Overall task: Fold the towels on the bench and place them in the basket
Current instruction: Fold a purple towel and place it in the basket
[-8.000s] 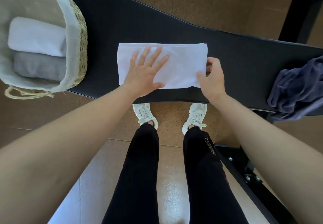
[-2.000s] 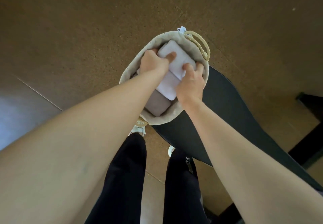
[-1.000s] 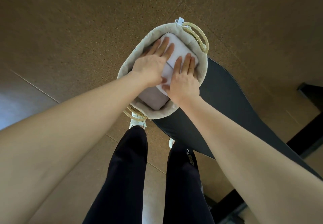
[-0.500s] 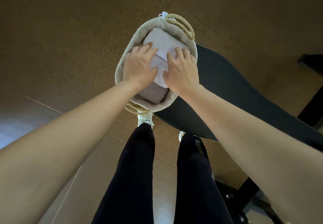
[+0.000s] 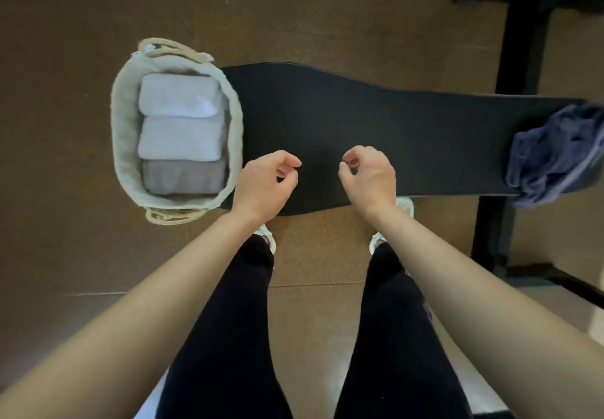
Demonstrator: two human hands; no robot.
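From my head camera, my left hand (image 5: pixel 266 183) and right hand (image 5: pixel 369 178) hover over the middle of the black desk (image 5: pixel 376 130), fingers loosely curled, holding nothing. At the left of the frame the lined basket (image 5: pixel 122 144) holds three folded towels in a row: two white towels (image 5: pixel 179 117) and a grey towel (image 5: pixel 183 176) nearest me. The last one, a crumpled dark blue towel (image 5: pixel 555 157), hangs over the desk's end at the right edge. I'd judge the next step is fetching it: pull it to the centre, spread it flat, match the corners, then fold it narrow enough for the basket.
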